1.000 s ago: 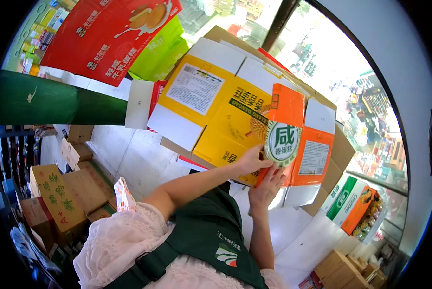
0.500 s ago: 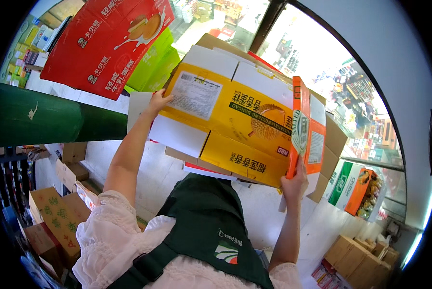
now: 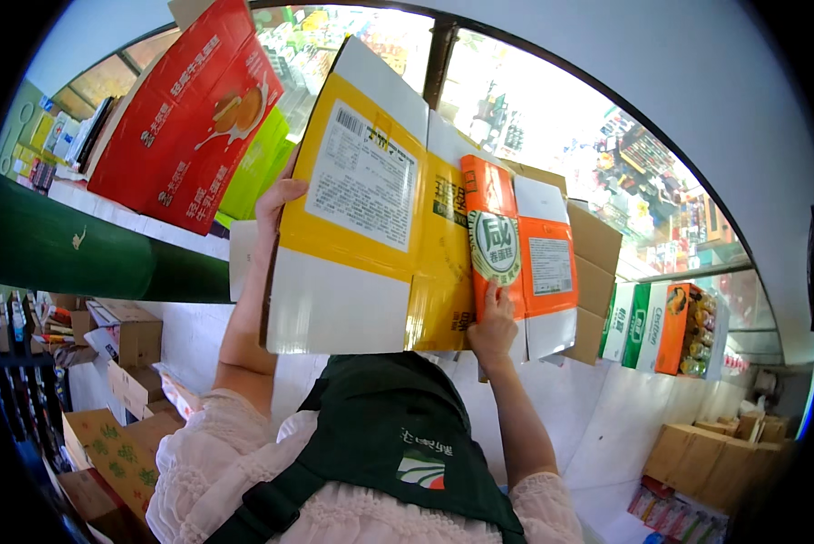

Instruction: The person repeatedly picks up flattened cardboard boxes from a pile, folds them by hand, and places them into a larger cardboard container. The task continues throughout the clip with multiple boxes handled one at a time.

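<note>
A yellow and white opened-out cardboard box is held up in front of me, its left panel tilted toward me. My left hand grips its left edge, fingers partly behind the panel. Against the right part of the yellow box lies a flattened orange and white cardboard box. My right hand holds this orange box low down near its left part, with fingers on its printed face. More flattened brown cardboard shows behind, at the right.
A red cardboard panel stands at the upper left, by a lime-green panel. A green horizontal beam crosses the left side. Boxes of packaged goods stand at the right. Brown cartons lie lower right, others lower left.
The yellow box has folded and tilted, its left panel swinging up and toward me. My right hand and the orange box have moved left, and the orange face has turned more toward me.
</note>
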### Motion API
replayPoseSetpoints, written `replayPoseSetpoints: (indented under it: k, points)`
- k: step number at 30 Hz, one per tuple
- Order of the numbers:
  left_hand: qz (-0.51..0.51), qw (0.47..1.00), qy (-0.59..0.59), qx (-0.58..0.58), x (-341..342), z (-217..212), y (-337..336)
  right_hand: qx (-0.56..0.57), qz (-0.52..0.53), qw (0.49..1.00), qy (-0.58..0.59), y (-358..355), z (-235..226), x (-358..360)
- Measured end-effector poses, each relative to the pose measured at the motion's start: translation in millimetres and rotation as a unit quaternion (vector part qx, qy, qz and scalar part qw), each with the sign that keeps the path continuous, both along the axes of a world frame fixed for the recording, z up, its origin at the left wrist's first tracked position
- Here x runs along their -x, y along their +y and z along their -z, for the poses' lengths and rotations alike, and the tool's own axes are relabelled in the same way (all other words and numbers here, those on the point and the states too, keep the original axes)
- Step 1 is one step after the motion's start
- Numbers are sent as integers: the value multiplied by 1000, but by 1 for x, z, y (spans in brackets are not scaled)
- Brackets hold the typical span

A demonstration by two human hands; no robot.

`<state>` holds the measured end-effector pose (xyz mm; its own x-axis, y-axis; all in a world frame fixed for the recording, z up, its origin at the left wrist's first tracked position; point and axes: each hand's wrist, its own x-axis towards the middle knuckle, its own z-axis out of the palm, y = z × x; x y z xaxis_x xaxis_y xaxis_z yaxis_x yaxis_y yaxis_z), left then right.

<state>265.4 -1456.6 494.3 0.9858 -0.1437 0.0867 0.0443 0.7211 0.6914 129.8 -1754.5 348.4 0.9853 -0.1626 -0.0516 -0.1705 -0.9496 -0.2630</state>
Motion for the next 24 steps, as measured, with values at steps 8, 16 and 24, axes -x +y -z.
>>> replayPoseSetpoints:
  k: [8,16,24]
  points:
    - [-8,752,-192,-630,17,88,-181,185,-26,981,-54,5,58,6]
    - [66,633,-131,-760,20,201,-165,-103,9,994,-43,-86,-59,10]
    - [141,492,-118,-851,21,248,-204,-104,30,990,-88,-83,-112,-8]
